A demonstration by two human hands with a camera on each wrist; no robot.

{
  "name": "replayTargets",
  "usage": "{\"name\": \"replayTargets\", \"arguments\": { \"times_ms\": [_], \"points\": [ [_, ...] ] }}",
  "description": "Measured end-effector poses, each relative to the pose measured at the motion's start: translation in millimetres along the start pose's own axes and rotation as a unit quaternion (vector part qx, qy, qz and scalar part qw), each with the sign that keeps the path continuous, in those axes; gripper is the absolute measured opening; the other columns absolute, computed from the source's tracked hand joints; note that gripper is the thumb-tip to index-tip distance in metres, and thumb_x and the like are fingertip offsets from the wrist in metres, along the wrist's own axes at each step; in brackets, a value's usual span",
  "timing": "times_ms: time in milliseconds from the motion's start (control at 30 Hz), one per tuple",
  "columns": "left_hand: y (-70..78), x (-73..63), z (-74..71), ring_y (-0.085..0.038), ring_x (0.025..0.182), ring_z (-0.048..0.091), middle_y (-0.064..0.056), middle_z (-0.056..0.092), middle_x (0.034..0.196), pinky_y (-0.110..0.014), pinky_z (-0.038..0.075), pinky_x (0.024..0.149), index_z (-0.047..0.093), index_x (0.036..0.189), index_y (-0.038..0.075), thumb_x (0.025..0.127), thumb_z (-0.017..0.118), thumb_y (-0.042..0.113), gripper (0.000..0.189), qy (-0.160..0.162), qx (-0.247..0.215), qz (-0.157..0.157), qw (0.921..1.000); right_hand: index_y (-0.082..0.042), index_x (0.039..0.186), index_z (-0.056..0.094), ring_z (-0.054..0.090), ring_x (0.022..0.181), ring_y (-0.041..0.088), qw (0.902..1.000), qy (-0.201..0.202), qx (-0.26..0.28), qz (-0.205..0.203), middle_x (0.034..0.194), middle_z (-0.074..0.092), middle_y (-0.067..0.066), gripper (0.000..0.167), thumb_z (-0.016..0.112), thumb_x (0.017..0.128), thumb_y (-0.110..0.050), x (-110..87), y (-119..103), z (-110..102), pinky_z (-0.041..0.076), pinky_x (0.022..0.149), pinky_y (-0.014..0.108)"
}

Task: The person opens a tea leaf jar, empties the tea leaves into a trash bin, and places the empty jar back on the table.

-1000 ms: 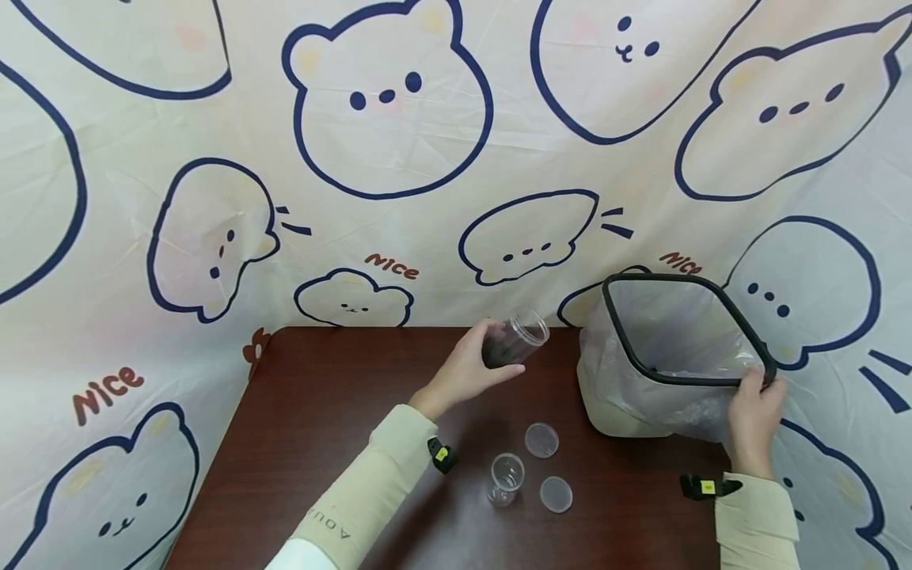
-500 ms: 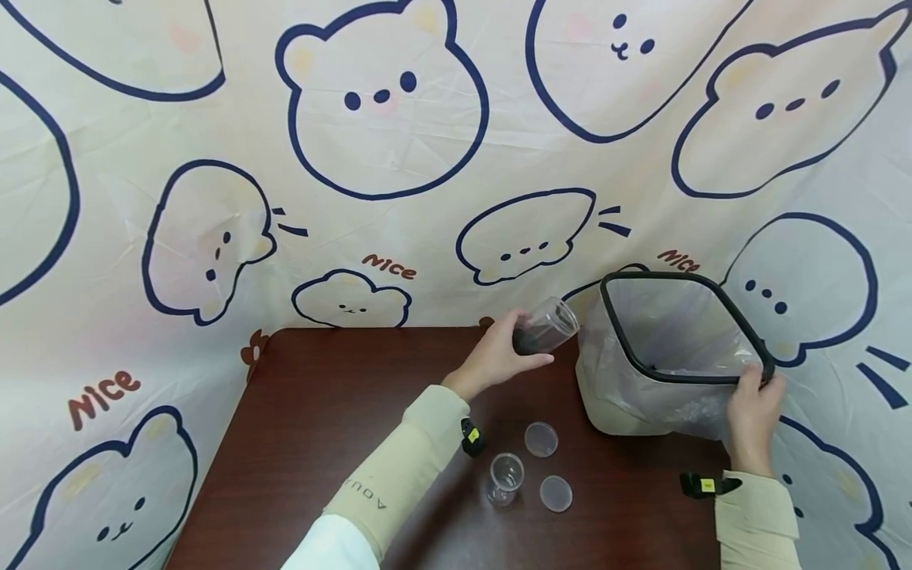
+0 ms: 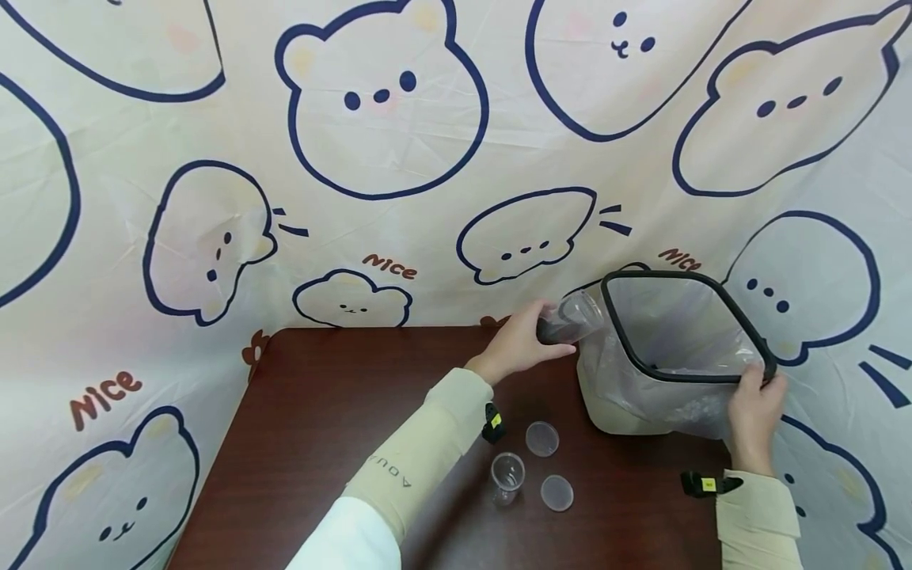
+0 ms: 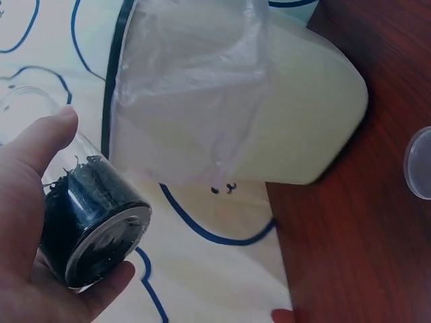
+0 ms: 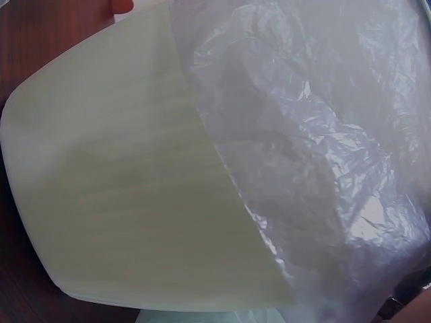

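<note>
My left hand (image 3: 513, 344) grips a clear jar (image 3: 573, 318), tilted with its mouth toward the trash can (image 3: 620, 416) and close to the can's rim. Dark, shredded-looking bits (image 4: 74, 208) fill its lower part in the left wrist view. Cream-coloured, the can leans toward me with a translucent bag (image 3: 606, 372) folded over its black rim (image 3: 684, 378). At the rim's near right corner my right hand (image 3: 758, 416) holds on, fingers partly hidden. The right wrist view shows mainly the can's side and the bag (image 5: 289, 155).
On the dark wooden table (image 3: 356, 396) stands a second clear jar (image 3: 507, 475). Beside it lie two round translucent lids, a far lid (image 3: 542, 438) and a near lid (image 3: 556, 492). A printed cartoon cloth (image 3: 385, 142) hangs behind the table.
My left hand has carried the jar right, from over the table to beside the can's rim, tipping it further over. The right hand and the can have stayed put.
</note>
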State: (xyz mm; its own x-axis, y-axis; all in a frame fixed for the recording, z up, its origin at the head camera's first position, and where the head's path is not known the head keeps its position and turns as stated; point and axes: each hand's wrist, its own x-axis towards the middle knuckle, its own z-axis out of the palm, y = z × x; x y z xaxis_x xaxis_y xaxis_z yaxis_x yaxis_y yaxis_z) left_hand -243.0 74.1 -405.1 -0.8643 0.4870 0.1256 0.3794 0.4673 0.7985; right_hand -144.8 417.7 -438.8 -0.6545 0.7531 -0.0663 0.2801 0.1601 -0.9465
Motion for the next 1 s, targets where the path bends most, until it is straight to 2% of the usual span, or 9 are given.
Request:
{"name": "replayTargets", "arguments": {
  "times_ms": [200, 500, 700, 900, 1000],
  "points": [
    [18.7, 13.6, 2.1, -0.02, 0.134, 0.048, -0.007, 0.048, 0.149, -0.035, 0.043, 0.109, 0.044, 0.15, 0.011, 0.086, 0.082, 0.043, 0.081, -0.013, 0.04, 0.006, 0.9991, -0.029, 0.107, 0.039, 0.033, 0.096, 0.014, 1.0, -0.002, 0.005, 0.003, 0.105, 0.035, -0.005, 0.016, 0.032, 0.107, -0.043, -0.5, 0, 0, 0.025, 0.084, 0.033],
    [39.9, 31.1, 9.2, -0.016, 0.132, 0.049, -0.005, 0.049, 0.148, -0.027, 0.042, 0.108, 0.041, 0.15, 0.009, 0.084, 0.083, 0.044, 0.085, -0.023, 0.087, 0.027, 0.9956, -0.028, 0.103, 0.038, 0.032, 0.09, 0.013, 1.0, 0.006, 0.006, 0.005, 0.1, 0.033, -0.003, 0.016, 0.033, 0.106, -0.043, -0.1, 1, 1, 0.025, 0.081, 0.033],
    [50.5, 36.4, 10.2, -0.012, 0.123, 0.052, -0.004, 0.051, 0.141, -0.023, 0.044, 0.103, 0.041, 0.147, 0.008, 0.084, 0.084, 0.043, 0.083, -0.021, 0.099, 0.026, 0.9946, -0.03, 0.111, 0.04, 0.034, 0.097, 0.013, 1.0, 0.002, 0.004, 0.006, 0.105, 0.035, -0.008, 0.016, 0.033, 0.107, -0.044, -1.3, 2, 1, 0.026, 0.085, 0.031],
    [57.2, 40.7, 8.8, -0.011, 0.119, 0.053, -0.002, 0.054, 0.137, -0.022, 0.044, 0.1, 0.045, 0.145, 0.012, 0.085, 0.082, 0.045, 0.078, -0.017, 0.136, 0.045, 0.9895, -0.027, 0.102, 0.039, 0.032, 0.091, 0.013, 0.9999, 0.009, 0.005, 0.003, 0.1, 0.033, -0.004, 0.017, 0.033, 0.106, -0.043, -1.3, 0, 2, 0.025, 0.082, 0.032],
    [59.1, 42.2, 9.8, -0.011, 0.119, 0.052, -0.002, 0.053, 0.139, -0.023, 0.045, 0.1, 0.045, 0.146, 0.015, 0.085, 0.082, 0.046, 0.078, -0.008, 0.155, 0.044, 0.9869, -0.027, 0.101, 0.038, 0.032, 0.089, 0.012, 0.9999, 0.013, 0.009, 0.003, 0.099, 0.032, -0.004, 0.016, 0.034, 0.106, -0.042, -0.8, 0, 2, 0.024, 0.08, 0.032]
  ]
}}
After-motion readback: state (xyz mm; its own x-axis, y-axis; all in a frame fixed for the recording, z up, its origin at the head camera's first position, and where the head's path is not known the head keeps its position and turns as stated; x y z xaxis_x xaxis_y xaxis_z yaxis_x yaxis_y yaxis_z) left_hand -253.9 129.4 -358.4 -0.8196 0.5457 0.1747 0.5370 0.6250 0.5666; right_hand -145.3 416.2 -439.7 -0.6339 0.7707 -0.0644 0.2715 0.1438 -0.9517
